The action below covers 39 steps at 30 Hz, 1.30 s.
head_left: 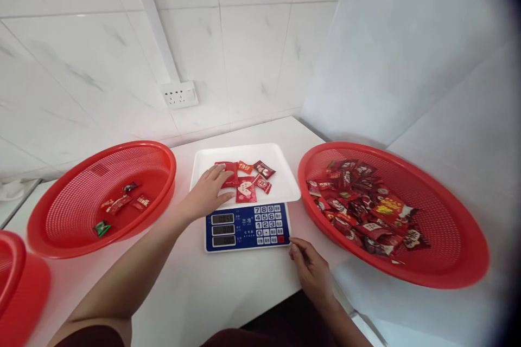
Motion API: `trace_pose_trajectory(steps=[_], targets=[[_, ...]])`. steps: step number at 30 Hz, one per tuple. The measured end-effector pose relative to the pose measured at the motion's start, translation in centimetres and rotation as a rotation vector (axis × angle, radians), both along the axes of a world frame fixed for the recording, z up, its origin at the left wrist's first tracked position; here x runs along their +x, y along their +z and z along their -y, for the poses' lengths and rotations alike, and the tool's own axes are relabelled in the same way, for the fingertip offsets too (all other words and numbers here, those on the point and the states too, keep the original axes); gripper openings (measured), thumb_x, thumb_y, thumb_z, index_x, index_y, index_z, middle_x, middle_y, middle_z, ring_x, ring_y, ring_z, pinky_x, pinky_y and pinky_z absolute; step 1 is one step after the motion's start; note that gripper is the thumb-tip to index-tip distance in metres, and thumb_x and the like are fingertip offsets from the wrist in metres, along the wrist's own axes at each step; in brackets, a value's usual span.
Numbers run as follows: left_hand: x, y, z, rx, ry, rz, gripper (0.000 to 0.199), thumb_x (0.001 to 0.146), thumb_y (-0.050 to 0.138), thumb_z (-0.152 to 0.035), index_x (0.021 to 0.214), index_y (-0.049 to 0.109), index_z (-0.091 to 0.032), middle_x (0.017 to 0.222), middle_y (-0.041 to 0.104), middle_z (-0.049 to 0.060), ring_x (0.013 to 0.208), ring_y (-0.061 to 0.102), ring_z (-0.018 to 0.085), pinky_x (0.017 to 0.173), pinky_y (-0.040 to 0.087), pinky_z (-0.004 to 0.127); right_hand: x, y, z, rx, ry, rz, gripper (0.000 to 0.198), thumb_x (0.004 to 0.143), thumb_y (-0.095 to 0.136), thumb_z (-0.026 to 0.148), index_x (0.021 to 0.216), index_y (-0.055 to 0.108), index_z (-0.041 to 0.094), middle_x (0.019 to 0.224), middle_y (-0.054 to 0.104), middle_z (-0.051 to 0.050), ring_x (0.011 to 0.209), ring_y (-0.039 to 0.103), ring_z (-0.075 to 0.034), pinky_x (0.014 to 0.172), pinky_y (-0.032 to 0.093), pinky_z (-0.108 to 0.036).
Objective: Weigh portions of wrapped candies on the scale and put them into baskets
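Observation:
My left hand (208,191) reaches over the left side of the white weighing tray (207,156). Its fingers are stretched out and its fingertips rest on a red candy packet (231,173). Beside it on the tray lie several wrapped sweets, among them a pink-red packet with a white heart-like shape (246,190) and a dark red one (264,169). Below the tray is the blue keypad panel of the digital scale (247,238). At its lower right corner, my right hand (311,271) is closed with curled fingers, the index fingertip by the red key; I see nothing in it.
On the right a red plastic basket (456,238) holds a heap of wrapped sweets (366,200). To the left, another red basket (101,157) has a few wrapped sweets, one of them green (101,228). Part of a third basket (32,287) shows at the left edge. Behind is a tiled wall with a socket (179,95).

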<state>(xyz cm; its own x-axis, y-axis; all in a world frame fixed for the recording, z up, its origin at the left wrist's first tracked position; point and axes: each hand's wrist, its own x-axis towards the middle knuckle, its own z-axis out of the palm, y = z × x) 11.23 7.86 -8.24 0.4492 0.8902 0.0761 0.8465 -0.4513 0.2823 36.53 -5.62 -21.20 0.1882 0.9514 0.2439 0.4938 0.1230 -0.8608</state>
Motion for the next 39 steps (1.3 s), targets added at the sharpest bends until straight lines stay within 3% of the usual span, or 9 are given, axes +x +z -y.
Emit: trace_pose_trajectory(steps=[2, 4, 6, 9, 12, 16, 23, 32, 39], targets=[[-0.1, 0.3, -1.4, -0.139, -0.016, -0.04, 0.062, 0.082, 0.049, -0.049, 0.135, 0.032, -0.022, 0.148, 0.019, 0.011, 0.136, 0.012, 0.031, 0.107, 0.022, 0.049, 0.0, 0.0, -0.1, 0.012, 0.009, -0.007, 0.029, 0.086, 0.046, 0.038, 0.093, 0.063, 0.016, 0.069, 0.065, -0.005, 0.061, 0.062, -0.016, 0.058, 0.052, -0.023], [-0.2, 0.7, -2.6, -0.22, -0.022, -0.037, 0.072, 0.078, 0.053, -0.053, 0.138, 0.026, -0.024, 0.149, 0.014, 0.01, 0.136, 0.007, 0.031, 0.108, 0.019, 0.049, 0.0, -0.2, -0.1, 0.021, 0.023, -0.013, 0.029, 0.086, 0.046, 0.037, 0.093, 0.063, 0.015, 0.07, 0.065, -0.006, 0.061, 0.062, -0.016, 0.058, 0.052, -0.023], [-0.3, 1.2, -3.5, -0.246, -0.017, -0.015, 0.076, 0.073, 0.058, -0.053, 0.137, 0.027, -0.025, 0.147, 0.022, 0.01, 0.135, 0.012, 0.031, 0.107, 0.021, 0.048, 0.1, -0.4, -0.2, 0.026, 0.035, -0.016, 0.029, 0.086, 0.046, 0.037, 0.094, 0.063, 0.015, 0.071, 0.066, -0.006, 0.062, 0.062, -0.016, 0.059, 0.052, -0.023], [-0.6, 1.9, -4.3, -0.244, 0.013, 0.012, 0.071, 0.072, 0.059, -0.049, 0.133, 0.034, -0.026, 0.135, 0.04, 0.01, 0.124, 0.036, 0.032, 0.099, 0.034, 0.045, 0.2, -0.6, -0.2, 0.034, 0.039, -0.014, 0.029, 0.086, 0.046, 0.038, 0.093, 0.064, 0.016, 0.071, 0.066, -0.006, 0.061, 0.063, -0.016, 0.058, 0.052, -0.023], [-0.6, 2.7, -4.3, -0.224, 0.068, 0.043, 0.07, 0.073, 0.056, -0.049, 0.134, 0.032, -0.025, 0.128, 0.043, 0.012, 0.112, 0.048, 0.031, 0.085, 0.046, 0.041, 0.2, -0.7, -0.3, 0.057, 0.044, -0.015, 0.029, 0.086, 0.046, 0.038, 0.092, 0.064, 0.017, 0.07, 0.067, -0.005, 0.06, 0.063, -0.016, 0.057, 0.053, -0.023], [0.6, 3.6, -3.2, -0.207, 0.056, 0.103, 0.07, 0.075, 0.054, -0.05, 0.135, 0.027, -0.028, 0.131, 0.038, 0.01, 0.109, 0.05, 0.027, 0.078, 0.049, 0.033, 0.3, -0.8, -0.3, 0.073, 0.055, -0.004, 0.029, 0.086, 0.047, 0.039, 0.092, 0.065, 0.017, 0.072, 0.068, -0.007, 0.062, 0.064, -0.017, 0.059, 0.053, -0.023], [3.4, 3.5, -2.1, -0.44, -0.167, 0.112, 0.076, 0.069, 0.062, -0.053, 0.135, 0.033, -0.027, 0.136, 0.038, 0.008, 0.123, 0.037, 0.029, 0.099, 0.033, 0.039, 0.5, -0.9, -0.2, 0.095, 0.083, -0.025, 0.029, 0.086, 0.048, 0.039, 0.092, 0.065, 0.017, 0.079, 0.069, -0.008, 0.066, 0.065, -0.017, 0.062, 0.054, -0.023], [4.1, 4.4, -3.8, -0.58, -0.058, 0.082, 0.072, 0.056, 0.074, -0.041, 0.121, 0.049, -0.025, 0.117, 0.056, 0.007, 0.104, 0.052, 0.031, 0.082, 0.043, 0.037, 0.5, -1.0, -0.2, 0.093, 0.101, -0.044, 0.029, 0.086, 0.047, 0.04, 0.091, 0.066, 0.018, 0.079, 0.069, -0.008, 0.068, 0.066, -0.017, 0.063, 0.054, -0.022], [4.4, 3.8, -4.2, -0.695, -0.009, 0.181, 0.086, 0.048, 0.079, -0.032, 0.125, 0.043, -0.027, 0.117, 0.057, 0.006, 0.105, 0.054, 0.03, 0.082, 0.045, 0.037, 0.5, -0.8, -0.2, 0.133, 0.122, -0.052, 0.026, 0.086, 0.047, 0.036, 0.091, 0.065, 0.018, 0.082, 0.069, -0.008, 0.068, 0.065, -0.016, 0.063, 0.054, -0.021]])
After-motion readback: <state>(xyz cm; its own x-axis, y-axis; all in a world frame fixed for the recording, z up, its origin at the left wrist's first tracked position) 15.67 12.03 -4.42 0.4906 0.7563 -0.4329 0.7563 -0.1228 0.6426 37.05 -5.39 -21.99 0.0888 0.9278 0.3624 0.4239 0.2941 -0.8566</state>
